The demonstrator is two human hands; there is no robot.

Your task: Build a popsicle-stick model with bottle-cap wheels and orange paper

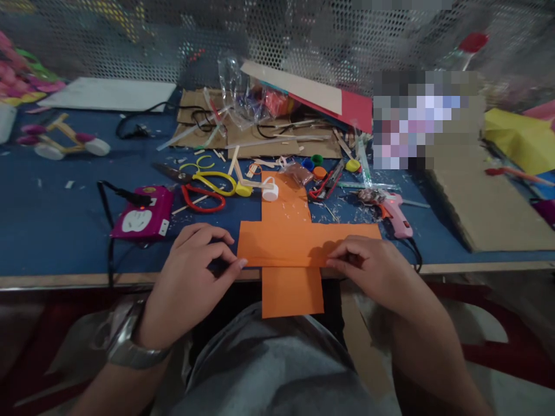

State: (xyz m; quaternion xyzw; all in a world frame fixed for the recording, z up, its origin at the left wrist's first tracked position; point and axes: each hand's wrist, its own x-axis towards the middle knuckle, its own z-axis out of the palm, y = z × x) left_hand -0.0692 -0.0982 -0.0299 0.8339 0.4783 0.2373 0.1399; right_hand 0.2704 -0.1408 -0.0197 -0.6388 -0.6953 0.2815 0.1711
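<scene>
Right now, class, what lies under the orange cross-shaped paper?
The orange paper lies on the blue table; its lower flap overhangs the edge above the lap. The left hand and right hand press its arms. Anything beneath it is covered.

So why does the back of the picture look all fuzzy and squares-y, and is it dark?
Head view: the light is dim, with the orange paper the brightest thing; the hands cast soft shadows on it; the mesh wall at the back is blurred; one patch is covered in blocky squares; the table edge bends a little from the wide lens.
</scene>
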